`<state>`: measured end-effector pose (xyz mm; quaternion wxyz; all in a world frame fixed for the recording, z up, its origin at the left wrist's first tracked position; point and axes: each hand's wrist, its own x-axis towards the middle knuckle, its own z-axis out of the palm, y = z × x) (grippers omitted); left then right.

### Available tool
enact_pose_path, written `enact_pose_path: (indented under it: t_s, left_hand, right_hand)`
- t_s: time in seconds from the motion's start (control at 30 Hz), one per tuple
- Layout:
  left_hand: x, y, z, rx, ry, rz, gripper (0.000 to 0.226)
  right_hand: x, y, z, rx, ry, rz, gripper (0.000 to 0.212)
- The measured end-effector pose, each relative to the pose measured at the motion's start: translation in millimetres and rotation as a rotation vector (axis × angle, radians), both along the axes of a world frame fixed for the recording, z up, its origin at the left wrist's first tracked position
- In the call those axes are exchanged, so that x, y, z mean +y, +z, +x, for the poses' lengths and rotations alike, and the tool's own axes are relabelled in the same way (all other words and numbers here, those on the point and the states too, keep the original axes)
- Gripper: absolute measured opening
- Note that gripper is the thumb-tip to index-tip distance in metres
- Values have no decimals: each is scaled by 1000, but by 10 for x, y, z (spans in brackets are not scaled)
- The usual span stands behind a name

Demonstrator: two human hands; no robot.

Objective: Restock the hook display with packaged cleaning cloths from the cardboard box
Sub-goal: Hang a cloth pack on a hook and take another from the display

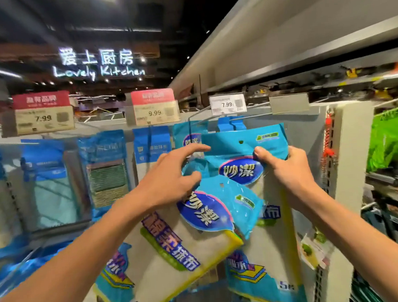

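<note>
**Step in hand:** hanging a pack on the hook display. The cardboard box is not in view.

1. R hand (pixel 287 167) grips the upright pack (pixel 271 240) at its top-right corner, thumb on the front, other fingers curled behind. The pack is held in front of the display panel (pixel 306 130), near the panel's right edge and just below the wire hook (pixel 252 115) that carries the 7.99 price tag (pixel 227 104).
2. The hang hole (pixel 241 142) in the pack header sits below the hook and is not yet threaded. Blue-headed packs (pixel 230 124) already hang on that hook.
3. L hand (pixel 171 176) is at the upright pack's left edge, with index and middle fingers stretched out and spread toward the header. Its thumb lies on the top of a tilted pack (pixel 200 241) that overlaps the upright pack's lower left. Whether L hand pinches the tilted pack or only steadies it can't be told, as the underside fingers are hidden.
4. The adjacent hook to the left holds same-brand packs (pixel 189 137). Other cloth packs (pixel 50 181) hang toward the panel's left edge.

**Next move (judgement):** raise the upright pack, align the hole w/ the hook tip, then slide it back along the wire. The hole is small and the film header looks floppy, so L fingers prob. need to flatten the header while R hand guides. The tilted pack crowds the work area and prob. goes on afterwards. Stock remaining can't be judged w/o the box in view.
</note>
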<state>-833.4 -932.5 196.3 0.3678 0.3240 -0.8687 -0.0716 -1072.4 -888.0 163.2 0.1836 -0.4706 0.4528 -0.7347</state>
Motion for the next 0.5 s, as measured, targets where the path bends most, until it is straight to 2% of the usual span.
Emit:
enact_pose_path:
  t_s: [0.13,0.23,0.33,0.5]
  left_hand:
    - [-251,173,-241,-120,-12,74,81]
    - [-392,271,-425,-128,1,96,92]
    - [-487,315,-529,-90,22,55,87]
    - [-482,333,-603,12,68,-139,85]
  right_hand:
    - [-350,36,-151,-42,58,2,3]
    - [-563,48,-225,-113,133,-8,18]
    - [-732,104,-312,-169,216,-45,26]
    - [-880,298,-317,-98,270,-105,6]
